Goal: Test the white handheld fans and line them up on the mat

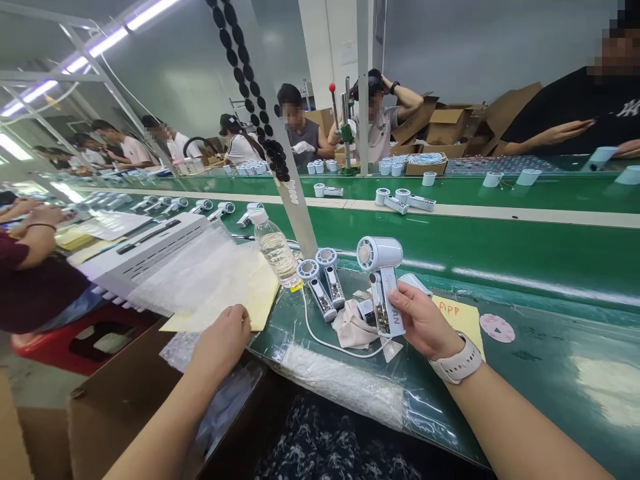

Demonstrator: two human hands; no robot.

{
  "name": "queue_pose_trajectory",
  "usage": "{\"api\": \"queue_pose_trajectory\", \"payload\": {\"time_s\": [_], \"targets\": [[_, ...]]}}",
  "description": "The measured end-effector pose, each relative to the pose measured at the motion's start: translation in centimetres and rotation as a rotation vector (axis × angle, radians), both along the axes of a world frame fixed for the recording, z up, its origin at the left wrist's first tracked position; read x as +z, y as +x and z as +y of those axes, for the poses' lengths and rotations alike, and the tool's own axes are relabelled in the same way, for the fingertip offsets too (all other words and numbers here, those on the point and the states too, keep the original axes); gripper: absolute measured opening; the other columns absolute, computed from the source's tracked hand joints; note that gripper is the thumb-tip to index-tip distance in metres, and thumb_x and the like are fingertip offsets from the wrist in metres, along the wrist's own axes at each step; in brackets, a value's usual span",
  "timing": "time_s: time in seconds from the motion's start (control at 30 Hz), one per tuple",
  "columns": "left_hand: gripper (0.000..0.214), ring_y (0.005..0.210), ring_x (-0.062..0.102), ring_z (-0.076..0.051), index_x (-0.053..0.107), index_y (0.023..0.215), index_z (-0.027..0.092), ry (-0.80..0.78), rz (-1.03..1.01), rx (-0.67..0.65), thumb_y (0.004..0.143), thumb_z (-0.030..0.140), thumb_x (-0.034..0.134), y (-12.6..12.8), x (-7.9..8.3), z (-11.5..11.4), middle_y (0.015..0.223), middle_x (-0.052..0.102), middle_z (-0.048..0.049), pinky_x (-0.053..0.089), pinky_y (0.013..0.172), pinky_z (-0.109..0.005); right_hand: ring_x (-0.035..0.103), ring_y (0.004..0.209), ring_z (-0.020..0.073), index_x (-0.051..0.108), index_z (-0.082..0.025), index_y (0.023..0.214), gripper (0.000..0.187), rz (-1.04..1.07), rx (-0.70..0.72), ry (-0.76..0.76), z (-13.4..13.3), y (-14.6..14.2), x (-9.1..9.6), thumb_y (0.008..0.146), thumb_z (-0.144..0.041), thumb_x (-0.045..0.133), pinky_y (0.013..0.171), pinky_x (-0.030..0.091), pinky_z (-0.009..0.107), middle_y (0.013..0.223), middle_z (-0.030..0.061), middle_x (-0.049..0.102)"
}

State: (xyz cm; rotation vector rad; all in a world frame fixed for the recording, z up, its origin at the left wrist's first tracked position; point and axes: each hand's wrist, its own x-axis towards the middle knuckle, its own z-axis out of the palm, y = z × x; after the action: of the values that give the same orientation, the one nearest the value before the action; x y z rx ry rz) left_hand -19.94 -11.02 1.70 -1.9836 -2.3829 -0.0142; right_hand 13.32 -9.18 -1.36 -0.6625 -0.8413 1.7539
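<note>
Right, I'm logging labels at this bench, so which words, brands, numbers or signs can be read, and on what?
"APP": in red on the yellow sheet.
"Sp...AN": on the handheld fan in the right hand, which hides the middle letters.
"NY": interlocked letters on the black shirt at far right.
Too small to read: the paper on the back wall.

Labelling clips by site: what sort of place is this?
Probably a factory assembly line: workers line a long green bench, many matching handheld fans lie along it, like the one in the right hand, and what looks like a lever press stands opposite.
</note>
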Motion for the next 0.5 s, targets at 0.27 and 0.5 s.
{"api": "queue_pose_trajectory", "payload": {"time_s": [0.27,0.5], "targets": [[0.016,0.069,0.056,-0.020,0.052,0.079,0.023,0.154,-0.609,-0.178,0.086,0.035,0.044,5.7,1.4,0.1,0.073,0.059,-0.0010,0.045,0.066,-0.032,0.069,0.069,0.0177,0.073,-0.019,0.094,0.043,0.028,0.019,-0.007,-0.1,0.0,-0.1,0.066,-0.047,0.089,0.064,0.055,0.029,0.080,0.0033,0.075],[0.015,0.071,0.051,-0.016,0.057,0.077,0.020,0.034,-1.077,-0.447,0.084,0.033,0.054,12.3,2.8,-2.1,0.073,0.056,-0.0002,0.042,0.069,-0.030,0.070,0.078,0.0211,0.073,-0.020,0.095,0.046,-0.003,0.054,0.010,-0.3,-0.5,-0.4,0.063,-0.049,0.090,0.075,0.055,0.035,0.086,0.0046,0.076]]}}
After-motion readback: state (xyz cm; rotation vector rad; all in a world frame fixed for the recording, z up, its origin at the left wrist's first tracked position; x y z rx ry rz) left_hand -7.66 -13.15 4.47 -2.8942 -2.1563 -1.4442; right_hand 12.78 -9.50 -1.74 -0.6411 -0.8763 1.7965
